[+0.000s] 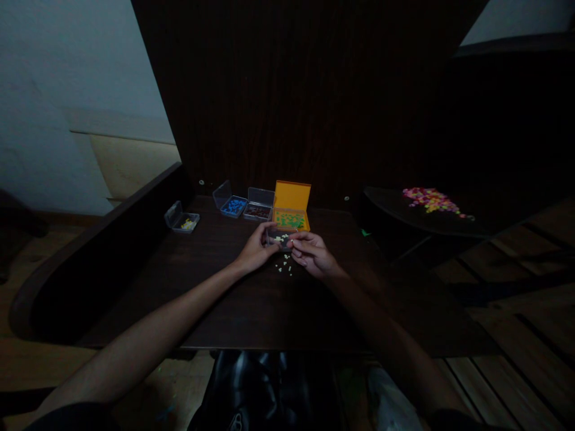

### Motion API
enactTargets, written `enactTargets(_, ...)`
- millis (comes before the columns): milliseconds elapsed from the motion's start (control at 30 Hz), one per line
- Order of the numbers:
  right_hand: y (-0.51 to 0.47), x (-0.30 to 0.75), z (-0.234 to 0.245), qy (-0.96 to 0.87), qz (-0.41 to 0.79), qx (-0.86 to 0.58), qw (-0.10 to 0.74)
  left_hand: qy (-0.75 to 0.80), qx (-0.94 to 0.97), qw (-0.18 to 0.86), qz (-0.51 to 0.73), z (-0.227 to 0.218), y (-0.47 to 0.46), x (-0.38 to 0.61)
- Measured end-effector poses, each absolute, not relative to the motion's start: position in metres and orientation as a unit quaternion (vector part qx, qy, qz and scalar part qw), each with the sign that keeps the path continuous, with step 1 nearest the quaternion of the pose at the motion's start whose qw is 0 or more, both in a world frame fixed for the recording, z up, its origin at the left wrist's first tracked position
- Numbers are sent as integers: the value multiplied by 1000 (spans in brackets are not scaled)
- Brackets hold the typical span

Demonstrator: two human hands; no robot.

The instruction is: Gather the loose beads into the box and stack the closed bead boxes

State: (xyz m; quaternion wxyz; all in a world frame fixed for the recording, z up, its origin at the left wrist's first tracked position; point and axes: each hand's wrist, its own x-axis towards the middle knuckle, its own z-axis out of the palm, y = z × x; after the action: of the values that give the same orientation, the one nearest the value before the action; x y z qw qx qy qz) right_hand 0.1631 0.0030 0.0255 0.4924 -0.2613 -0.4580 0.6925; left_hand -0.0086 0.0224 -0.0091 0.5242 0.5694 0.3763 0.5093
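My left hand [257, 250] is closed around the left side of a small clear plastic box [272, 234] with a few pale cream pieces in it. At the box's right side, my right hand [311, 252] has its thumb and fingers pinched together; a tiny pale piece seems to be at the fingertips, too small to make out well. Several loose pale pieces [284, 263] lie on the dark wooden surface just below the hands. Directly behind the hands stands an open orange box [291, 196] with green pieces inside.
Open clear boxes with blue pieces [234, 206], dark brown pieces [257, 212] and yellow-white pieces [187, 224] stand to the left. A pile of pink, red and yellow pieces [433, 200] lies on a dark ledge at right. A dark armrest [99, 257] borders the left side.
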Motion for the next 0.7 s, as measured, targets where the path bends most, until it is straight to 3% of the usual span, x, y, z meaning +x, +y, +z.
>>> enactTargets(467, 2, 162, 28, -460, 687, -260, 499, 371, 569, 532, 506, -12, 23, -8)
enactTargets(700, 10, 172, 36, -509, 620, -307, 512, 383, 566, 530, 503, -9, 21, -7)
